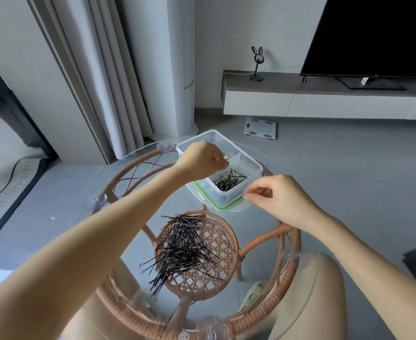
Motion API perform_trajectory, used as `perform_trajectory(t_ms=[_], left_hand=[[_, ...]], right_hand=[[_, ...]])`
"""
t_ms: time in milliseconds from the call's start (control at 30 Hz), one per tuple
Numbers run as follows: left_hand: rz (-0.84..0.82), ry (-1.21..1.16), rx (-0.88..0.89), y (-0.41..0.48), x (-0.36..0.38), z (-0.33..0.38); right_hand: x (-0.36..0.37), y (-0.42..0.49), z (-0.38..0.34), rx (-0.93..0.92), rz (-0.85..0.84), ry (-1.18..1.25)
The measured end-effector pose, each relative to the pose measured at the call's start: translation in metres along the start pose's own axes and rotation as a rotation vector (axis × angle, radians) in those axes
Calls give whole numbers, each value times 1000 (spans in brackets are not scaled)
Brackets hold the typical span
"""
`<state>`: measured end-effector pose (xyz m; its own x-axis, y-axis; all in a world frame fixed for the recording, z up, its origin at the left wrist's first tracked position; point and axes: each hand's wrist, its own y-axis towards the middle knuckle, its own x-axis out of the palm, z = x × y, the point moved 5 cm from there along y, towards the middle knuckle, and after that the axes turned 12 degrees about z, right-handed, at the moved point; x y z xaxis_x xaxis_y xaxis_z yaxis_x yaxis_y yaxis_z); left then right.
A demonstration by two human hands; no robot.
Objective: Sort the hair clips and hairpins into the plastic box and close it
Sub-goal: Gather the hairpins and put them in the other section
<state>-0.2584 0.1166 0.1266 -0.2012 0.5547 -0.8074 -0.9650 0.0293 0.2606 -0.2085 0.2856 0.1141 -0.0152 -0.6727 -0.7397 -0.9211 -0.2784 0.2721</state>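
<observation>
A clear plastic box (245, 155) stands on the glass tabletop, resting on its green-rimmed lid (216, 206). A divider splits the box; the near compartment holds black hairpins (230, 180). My left hand (203, 159) hovers over the far compartment with fingers pinched on a small light-coloured clip that is mostly hidden. My right hand (279, 196) is at the box's near right corner, thumb and forefinger pinched together; what they hold, if anything, is too small to tell. A large pile of black hairpins (184, 249) lies on the glass nearer to me.
The round glass top (133, 158) sits on a wicker frame (289, 244) with suction cups at the rim. Beyond are curtains, a bathroom scale (260, 128) on the floor, a TV cabinet (324, 100) and a TV. My knees are under the table's near edge.
</observation>
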Motion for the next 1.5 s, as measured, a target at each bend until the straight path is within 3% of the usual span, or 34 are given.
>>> perform_trajectory(t_ms=[100,233,300,400,533,733,967,1033,1133,1200,1400,1500], left_hand=[[70,-73,-15,-46,-13,-31],[-32,29,-38,-114,2,-82],[-75,-36,-129,-132,13,-100],[-90,-175,-212,-138,29,-103],[-173,-206,-123,-146,42,-83],[-259,-99,-75,-176,18,-88],[-299,289,187,-227,23,-98],[-240,296,183,-227,24,-101],[-59,321,193,-209,14,-102],[-29,323,176,-196,12,-100],[-66,313,-36,-182,14,-97],[-138,372,-136,-192,5,-104]], right_hand=[[37,-39,0,-2,-194,-62],[94,-85,11,-108,-452,-347],[110,-88,5,-138,-399,-255],[121,-65,-11,-38,-150,81],[130,-43,-24,-181,27,-131],[118,-75,-6,-254,-114,-439],[98,-111,16,-180,-313,-350],[104,-115,16,-169,-327,-379],[106,-106,6,-151,-171,-378],[108,-95,-5,-129,-62,-327],[117,-84,-27,-25,-49,-59],[106,-86,-17,-40,-83,-198]])
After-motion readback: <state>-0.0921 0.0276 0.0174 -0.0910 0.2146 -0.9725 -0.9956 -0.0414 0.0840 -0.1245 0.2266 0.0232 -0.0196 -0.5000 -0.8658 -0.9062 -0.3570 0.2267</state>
